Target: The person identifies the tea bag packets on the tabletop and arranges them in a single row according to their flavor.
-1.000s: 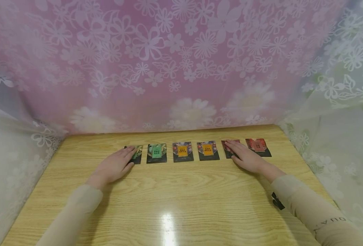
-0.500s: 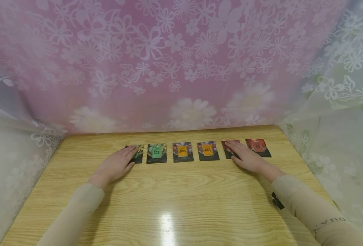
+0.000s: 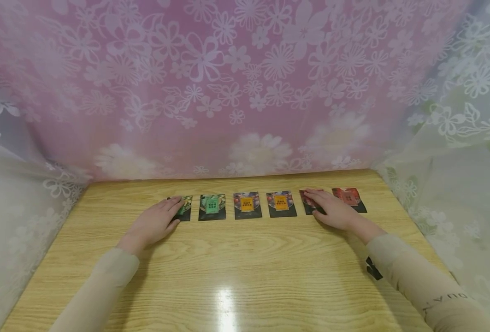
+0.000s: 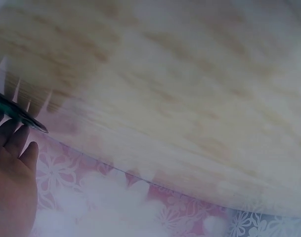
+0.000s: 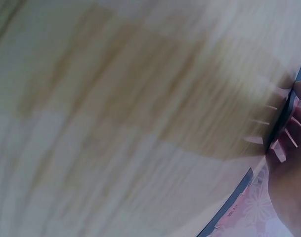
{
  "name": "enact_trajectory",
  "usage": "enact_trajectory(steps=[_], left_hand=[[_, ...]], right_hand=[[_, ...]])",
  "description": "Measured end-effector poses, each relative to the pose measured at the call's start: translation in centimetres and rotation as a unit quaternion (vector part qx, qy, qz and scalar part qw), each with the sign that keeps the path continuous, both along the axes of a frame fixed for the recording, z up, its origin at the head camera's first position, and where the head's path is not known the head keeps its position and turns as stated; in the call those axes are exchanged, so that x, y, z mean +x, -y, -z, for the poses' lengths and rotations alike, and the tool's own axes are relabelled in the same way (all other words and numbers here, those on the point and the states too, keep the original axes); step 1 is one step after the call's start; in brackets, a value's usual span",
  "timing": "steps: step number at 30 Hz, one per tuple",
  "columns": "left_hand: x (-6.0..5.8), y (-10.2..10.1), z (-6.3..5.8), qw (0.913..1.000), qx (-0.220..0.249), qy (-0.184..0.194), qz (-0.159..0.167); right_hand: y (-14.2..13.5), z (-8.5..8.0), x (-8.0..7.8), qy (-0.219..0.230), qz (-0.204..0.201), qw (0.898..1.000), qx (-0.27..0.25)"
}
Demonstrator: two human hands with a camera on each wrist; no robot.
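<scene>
Several flat food packets lie in a row across the table. My left hand point(image 3: 155, 223) rests with extended fingers on the leftmost green packet point(image 3: 185, 212), covering its left part. In the left wrist view, the fingertips point(image 4: 12, 126) meet that packet's edge. On the right, my other hand point(image 3: 335, 212) lies over a dark red packet point(image 3: 309, 209), fingers stretched out and thumb by its lower edge. Between the hands are a second green packet point(image 3: 212, 207) and two orange-labelled packets, one left point(image 3: 247, 206) and one right point(image 3: 281, 204). Another red packet point(image 3: 349, 198) sits at the far right, partly behind the right hand.
The packets lie near the far side of the wood-grain table point(image 3: 228, 258). A small black object point(image 3: 373, 269) sits beside the right sleeve. A pink floral curtain point(image 3: 236, 92) hangs along the back edge, with pale floral sheets at both sides.
The left hand and its green packet shift a touch right, then slightly back left, leaving a wider gap to the second green packet. The right hand stays in place.
</scene>
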State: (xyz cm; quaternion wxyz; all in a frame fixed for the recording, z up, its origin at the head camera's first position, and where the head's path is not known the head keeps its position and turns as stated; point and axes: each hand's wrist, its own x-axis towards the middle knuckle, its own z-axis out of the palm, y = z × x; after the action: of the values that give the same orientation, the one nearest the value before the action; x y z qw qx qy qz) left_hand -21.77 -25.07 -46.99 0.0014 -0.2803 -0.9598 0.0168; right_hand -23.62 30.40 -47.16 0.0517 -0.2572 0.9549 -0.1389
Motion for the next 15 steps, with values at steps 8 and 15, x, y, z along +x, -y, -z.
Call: enact_trajectory(steps=[8,15], left_hand=[[0.0,0.14,0.2,1.0,0.008,0.002,-0.004],[0.79,0.41,0.04,0.9995,0.027,-0.015,0.007]], right_hand=[[-0.05,0.04,-0.13,-0.003,0.0,1.0,0.003],[0.02,-0.67,0.59,-0.001,0.024,1.0,-0.02]])
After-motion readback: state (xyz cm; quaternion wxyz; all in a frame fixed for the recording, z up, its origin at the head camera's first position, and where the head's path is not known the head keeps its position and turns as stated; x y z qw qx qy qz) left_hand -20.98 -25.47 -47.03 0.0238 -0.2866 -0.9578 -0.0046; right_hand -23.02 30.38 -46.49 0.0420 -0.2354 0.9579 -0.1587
